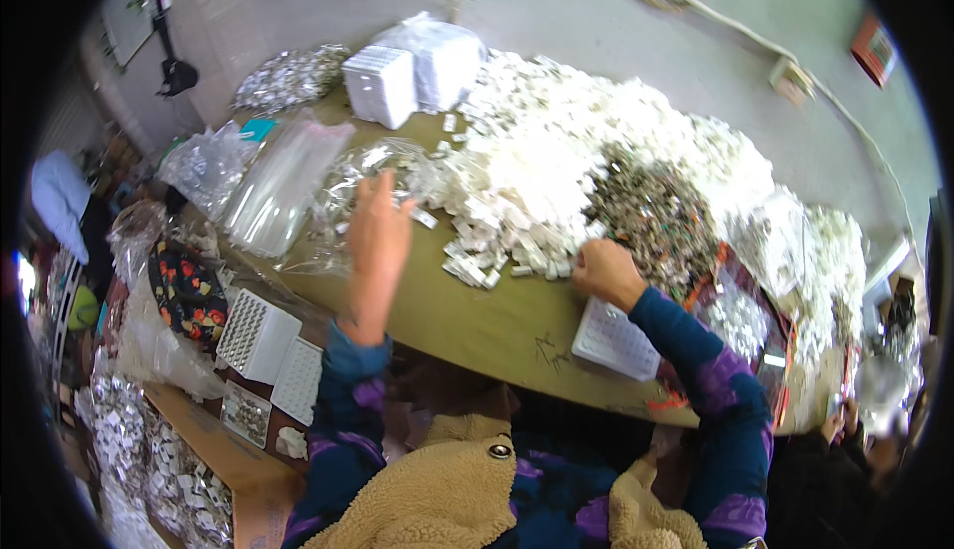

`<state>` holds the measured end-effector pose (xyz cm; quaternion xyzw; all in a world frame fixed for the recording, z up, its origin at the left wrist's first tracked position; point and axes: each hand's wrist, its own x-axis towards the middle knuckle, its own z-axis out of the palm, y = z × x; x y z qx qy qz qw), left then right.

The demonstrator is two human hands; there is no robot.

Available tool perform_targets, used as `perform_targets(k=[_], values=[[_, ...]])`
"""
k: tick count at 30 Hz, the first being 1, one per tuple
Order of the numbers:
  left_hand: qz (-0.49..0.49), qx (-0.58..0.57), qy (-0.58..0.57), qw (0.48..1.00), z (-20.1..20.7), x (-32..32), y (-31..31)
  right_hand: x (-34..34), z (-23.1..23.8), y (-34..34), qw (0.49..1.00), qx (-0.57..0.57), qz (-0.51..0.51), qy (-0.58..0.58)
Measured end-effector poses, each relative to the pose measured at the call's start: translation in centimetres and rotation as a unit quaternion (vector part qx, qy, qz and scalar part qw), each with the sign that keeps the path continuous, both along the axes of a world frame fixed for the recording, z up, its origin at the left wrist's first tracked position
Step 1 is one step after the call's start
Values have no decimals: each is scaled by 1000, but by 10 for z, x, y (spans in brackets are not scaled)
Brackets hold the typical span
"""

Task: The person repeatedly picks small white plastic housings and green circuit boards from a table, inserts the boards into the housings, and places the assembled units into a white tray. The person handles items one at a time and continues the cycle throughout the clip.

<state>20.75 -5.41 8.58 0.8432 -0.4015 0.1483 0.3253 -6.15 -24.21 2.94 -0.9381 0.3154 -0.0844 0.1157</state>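
Note:
My left hand (380,229) is over the near side of a clear plastic bag (343,196) holding small shiny pieces. Its fingers point away from me, with the thumb apart, and I see nothing held in them. My right hand (608,273) is curled closed between a heap of small white plastic pieces (537,161) and a mound of dark metallic parts (651,211). Whatever its fingers may hold is hidden. Just below that hand, a white tray with a grid of cells (614,338) lies at the table's front edge.
Flat clear bags (283,186) lie left on the olive table (447,315). Stacked white trays (381,87) stand at the back. More white trays (260,332) and a cardboard box (214,460) of bagged pieces sit lower left. Another person's hands (843,418) show far right.

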Motion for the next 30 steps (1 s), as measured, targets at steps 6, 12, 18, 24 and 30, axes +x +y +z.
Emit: perform_targets(k=[6,12,18,24,30], values=[[-223,-154,404,874,-21,-43,2,-19,23,1,979,128,48,-153],[-358,-87,818,442,-50,-130,2,-38,57,43,926,-60,278,-249],[-408,49,863,293,-83,-138,18,-67,59,106,877,-189,413,-158],[-372,-24,867,330,-88,-138,21,-64,54,44,958,-55,155,-237],[-352,-73,862,357,-89,-139,18,-39,32,-16,967,-177,179,-30]])
